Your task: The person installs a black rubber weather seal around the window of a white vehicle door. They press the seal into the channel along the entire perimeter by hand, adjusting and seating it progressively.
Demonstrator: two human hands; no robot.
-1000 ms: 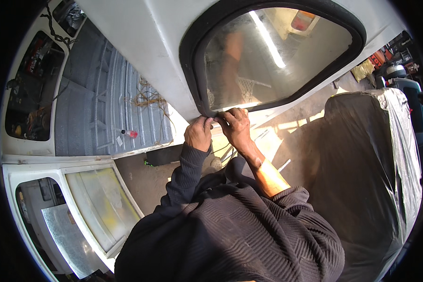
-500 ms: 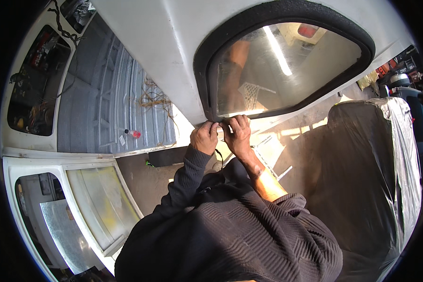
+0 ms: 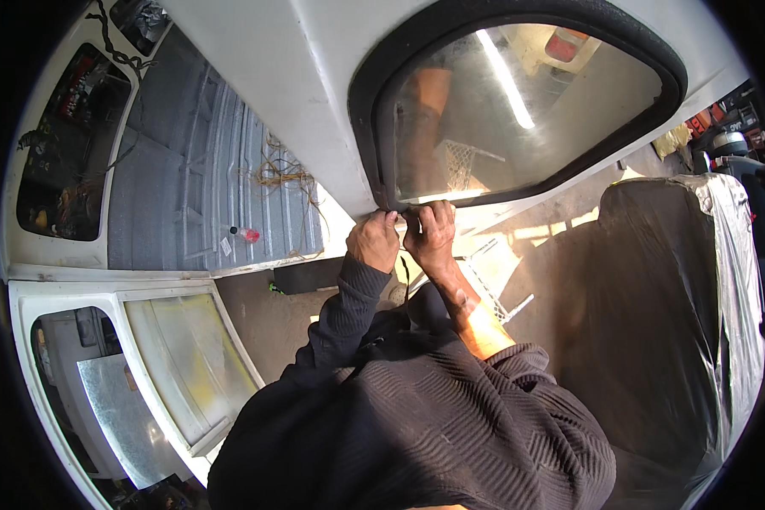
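Note:
A black rubber window seal (image 3: 361, 127) runs round a pane of glass (image 3: 527, 127) in a white vehicle panel (image 3: 268, 59). Both hands are at the seal's lower left corner. My left hand (image 3: 373, 243) is closed, its thumb and fingers pinching at the rubber. Close beside it, my right hand (image 3: 431, 239) has its fingers curled onto the bottom edge of the seal. From between the hands a thin black strip (image 3: 406, 274) hangs down; whether it belongs to the seal is hidden by the fingers.
A ribbed grey vehicle floor (image 3: 229, 187) lies to the left, with a small red-and-clear bottle (image 3: 248, 235) and loose wires (image 3: 282, 174). A white door (image 3: 115, 293) stands at lower left. A seat under black plastic (image 3: 654, 297) is at right; a white metal frame (image 3: 487, 293) is below.
My hands stay at the seal's lower corner, with the left thumb now lifted a little off the rubber. The hanging black strip shows more clearly between them. The view has shifted slightly.

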